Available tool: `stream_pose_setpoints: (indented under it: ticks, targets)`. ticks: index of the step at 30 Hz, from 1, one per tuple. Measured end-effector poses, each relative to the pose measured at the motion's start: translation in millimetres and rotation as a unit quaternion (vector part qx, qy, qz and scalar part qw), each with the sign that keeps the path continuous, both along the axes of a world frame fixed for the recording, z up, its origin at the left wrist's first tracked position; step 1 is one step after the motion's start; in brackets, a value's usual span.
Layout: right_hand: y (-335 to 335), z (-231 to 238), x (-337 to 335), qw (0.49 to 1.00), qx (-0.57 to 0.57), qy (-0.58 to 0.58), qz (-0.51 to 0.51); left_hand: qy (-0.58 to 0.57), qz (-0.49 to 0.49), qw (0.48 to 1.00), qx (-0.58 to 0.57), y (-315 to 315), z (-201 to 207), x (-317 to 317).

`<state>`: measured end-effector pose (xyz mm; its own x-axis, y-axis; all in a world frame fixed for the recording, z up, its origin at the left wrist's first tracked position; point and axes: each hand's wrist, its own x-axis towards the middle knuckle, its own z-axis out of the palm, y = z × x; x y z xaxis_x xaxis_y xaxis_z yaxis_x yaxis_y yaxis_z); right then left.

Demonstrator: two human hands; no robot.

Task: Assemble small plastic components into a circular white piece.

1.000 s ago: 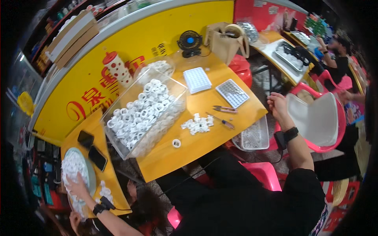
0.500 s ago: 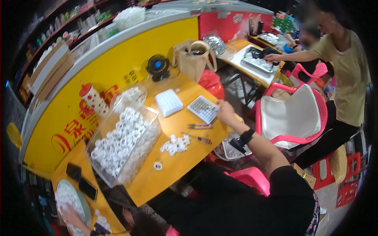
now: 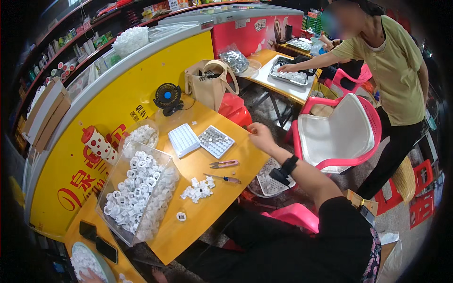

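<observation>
My right hand (image 3: 261, 137) is at the table's right edge, a short gap from a white gridded tray (image 3: 216, 141) partly filled with small silvery round pieces. Its fingers are curled together, and anything between them is hidden. At the lower left rim, my left hand (image 3: 90, 277) shows only its fingers, spread over small white pieces in a pale green bowl (image 3: 104, 264). White trays (image 3: 183, 140) lie stacked beside the gridded tray. Thread snips (image 3: 224, 164), a slim pointed tool with a dark handle (image 3: 231, 179) and loose white plastic pieces (image 3: 197, 189) lie nearer me.
A clear bin (image 3: 137, 193) of white plastic parts fills the table's left. Behind are a small black fan (image 3: 168, 98) and beige bag (image 3: 205, 85). Two phones (image 3: 106, 250) lie near the bowl. A pink chair (image 3: 337, 129) stands right; a person (image 3: 396, 70) reaches into another tray (image 3: 289, 73).
My right hand has moved off the gridded tray's corner to the table edge. The view has shifted, and less of my left hand shows.
</observation>
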<state>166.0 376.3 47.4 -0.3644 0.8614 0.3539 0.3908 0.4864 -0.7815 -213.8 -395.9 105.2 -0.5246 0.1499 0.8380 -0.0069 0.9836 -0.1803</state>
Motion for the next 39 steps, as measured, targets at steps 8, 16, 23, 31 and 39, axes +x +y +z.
stream_pose_setpoints:
  ticks: [8, 16, 23, 31, 39]
  targets:
    - [98.0, -15.0, 114.4, 0.932, 0.234, -0.087, -0.262, -0.127, 0.029, 0.988, 0.084, 49.4, 39.0, 12.0]
    - [115.8, 49.6, 151.3, 0.976, -0.106, -0.188, 0.004, -0.046, -0.065, 0.994, 0.070, -31.8, -10.2, -36.8]
    - [-58.1, 60.5, -3.4, 0.940, 0.099, -0.170, 0.280, -0.190, 0.080, 0.963, 0.177, -50.9, 46.6, 5.9]
    - [-97.9, 63.7, -17.7, 0.935, 0.051, -0.146, 0.318, -0.098, 0.064, 0.979, 0.165, -26.5, 18.2, -22.5]
    - [-61.7, 51.0, -19.2, 0.948, -0.059, -0.113, 0.291, -0.196, 0.177, 0.951, 0.162, 21.1, 35.5, -33.4]
